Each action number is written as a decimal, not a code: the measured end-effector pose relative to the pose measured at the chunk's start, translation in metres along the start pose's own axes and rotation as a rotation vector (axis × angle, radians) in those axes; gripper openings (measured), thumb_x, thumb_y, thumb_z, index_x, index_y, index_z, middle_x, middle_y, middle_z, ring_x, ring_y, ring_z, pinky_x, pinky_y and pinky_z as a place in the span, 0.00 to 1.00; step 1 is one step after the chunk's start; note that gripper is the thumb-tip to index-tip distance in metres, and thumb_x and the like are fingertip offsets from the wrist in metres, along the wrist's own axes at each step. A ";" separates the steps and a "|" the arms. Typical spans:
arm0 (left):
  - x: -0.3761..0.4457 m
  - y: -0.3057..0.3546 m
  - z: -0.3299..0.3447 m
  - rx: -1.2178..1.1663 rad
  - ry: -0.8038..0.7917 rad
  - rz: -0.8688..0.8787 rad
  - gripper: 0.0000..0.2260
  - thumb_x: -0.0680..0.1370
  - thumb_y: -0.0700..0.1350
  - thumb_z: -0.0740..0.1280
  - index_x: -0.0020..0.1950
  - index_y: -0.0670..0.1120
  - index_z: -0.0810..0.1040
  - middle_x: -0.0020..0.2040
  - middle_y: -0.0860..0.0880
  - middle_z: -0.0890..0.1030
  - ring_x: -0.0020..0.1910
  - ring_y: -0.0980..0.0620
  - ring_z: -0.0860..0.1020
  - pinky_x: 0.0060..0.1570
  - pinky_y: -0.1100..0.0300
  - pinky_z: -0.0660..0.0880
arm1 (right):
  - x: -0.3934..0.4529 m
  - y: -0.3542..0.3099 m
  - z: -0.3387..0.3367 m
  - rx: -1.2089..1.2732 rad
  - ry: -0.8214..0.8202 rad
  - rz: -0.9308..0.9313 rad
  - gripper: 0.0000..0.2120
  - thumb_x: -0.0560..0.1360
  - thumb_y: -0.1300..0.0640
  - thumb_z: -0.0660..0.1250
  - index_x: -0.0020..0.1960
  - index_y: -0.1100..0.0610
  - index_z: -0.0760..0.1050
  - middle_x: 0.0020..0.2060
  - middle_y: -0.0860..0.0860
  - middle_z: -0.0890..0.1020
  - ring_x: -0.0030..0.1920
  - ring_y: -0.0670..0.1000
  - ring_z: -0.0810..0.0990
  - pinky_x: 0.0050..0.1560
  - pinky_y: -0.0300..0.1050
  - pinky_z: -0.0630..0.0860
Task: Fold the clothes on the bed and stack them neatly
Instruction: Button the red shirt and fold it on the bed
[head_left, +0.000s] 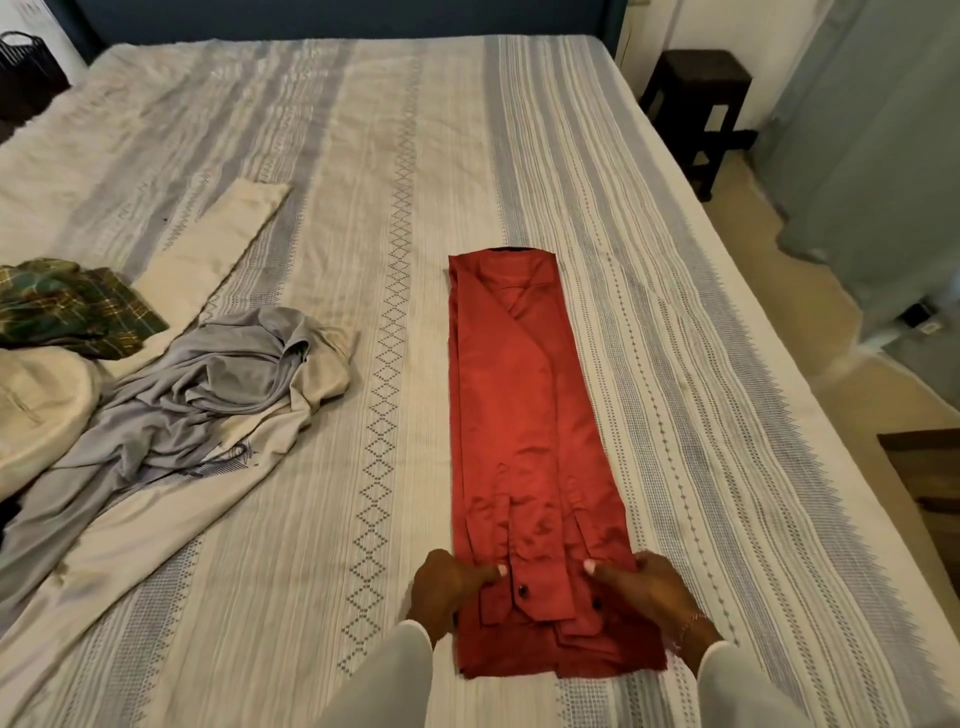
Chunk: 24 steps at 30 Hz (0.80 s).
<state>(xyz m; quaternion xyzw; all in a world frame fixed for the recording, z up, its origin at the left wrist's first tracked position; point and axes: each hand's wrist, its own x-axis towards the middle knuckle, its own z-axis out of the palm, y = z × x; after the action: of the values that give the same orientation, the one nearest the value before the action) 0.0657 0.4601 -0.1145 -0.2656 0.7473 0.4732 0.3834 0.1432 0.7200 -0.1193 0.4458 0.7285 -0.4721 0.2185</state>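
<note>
The left hand (447, 587) and the right hand (649, 590) each pinch the near end of the red shirt (524, 441), thumbs on top of the cloth and the other fingers seemingly tucked under its edges, though they are mostly hidden. The red shirt lies folded into a long narrow strip on the striped bed cover (649, 322), its collar at the far end. Left of the red shirt, well apart from it, lie a crumpled grey garment (218, 384) over cream cloth (218, 244), and farther left a green plaid garment (78, 306).
</note>
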 end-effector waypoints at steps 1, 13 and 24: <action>-0.003 0.000 -0.001 -0.076 -0.078 -0.035 0.35 0.53 0.52 0.86 0.54 0.39 0.81 0.47 0.41 0.86 0.45 0.41 0.85 0.44 0.43 0.83 | 0.004 0.008 -0.002 0.056 -0.067 -0.019 0.35 0.50 0.37 0.84 0.49 0.58 0.85 0.40 0.52 0.88 0.42 0.55 0.88 0.53 0.56 0.83; -0.041 -0.032 -0.002 -0.297 -0.229 0.027 0.18 0.74 0.39 0.77 0.62 0.36 0.81 0.52 0.40 0.86 0.51 0.41 0.85 0.57 0.43 0.80 | -0.041 0.016 -0.013 0.240 -0.181 -0.057 0.16 0.77 0.60 0.72 0.64 0.61 0.76 0.52 0.58 0.85 0.45 0.61 0.87 0.42 0.58 0.84; -0.048 0.070 -0.032 -0.282 -0.304 0.052 0.17 0.77 0.31 0.68 0.65 0.42 0.80 0.57 0.39 0.84 0.54 0.40 0.84 0.53 0.44 0.82 | -0.059 -0.089 -0.063 0.418 -0.393 -0.037 0.14 0.83 0.59 0.62 0.60 0.68 0.79 0.49 0.64 0.86 0.45 0.58 0.87 0.35 0.49 0.84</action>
<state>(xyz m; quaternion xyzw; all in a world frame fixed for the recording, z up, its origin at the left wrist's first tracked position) 0.0292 0.4612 -0.0313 -0.2226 0.6138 0.6176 0.4384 0.1033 0.7355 -0.0027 0.3676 0.5672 -0.6932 0.2502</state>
